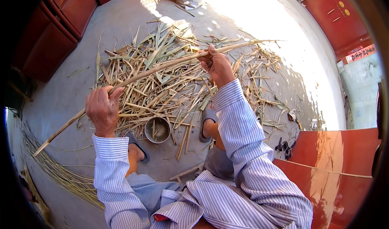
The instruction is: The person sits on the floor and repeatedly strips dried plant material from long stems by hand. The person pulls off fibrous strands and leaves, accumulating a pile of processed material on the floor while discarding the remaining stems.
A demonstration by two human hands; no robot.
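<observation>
L hand [102, 109]: fingers wrapped rnd stalk [158, 69] | R hand [219, 65]: thumb + fingers gripping same, farther R | stalk: held diag. abv scrap pile [162, 95] | rnd bowl [158, 142] at pile's near edge

The long, tapering tan plant stalk [158, 69] looks woody, dry and fairly smooth, with a dull sheen. Brittle, papery straw-coloured leaves and split stems [162, 93] make a rough litter on the matt grey concrete-like floor [83, 93]. The round grey bowl [158, 142] could be metal or plastic; its finish is hard to judge. The blue-and-white striped shirt [243, 140] is soft, creased woven cloth. At the floor's upper left edge, dark red padded furniture [60, 38] has a glossy, leather-like surface.
</observation>
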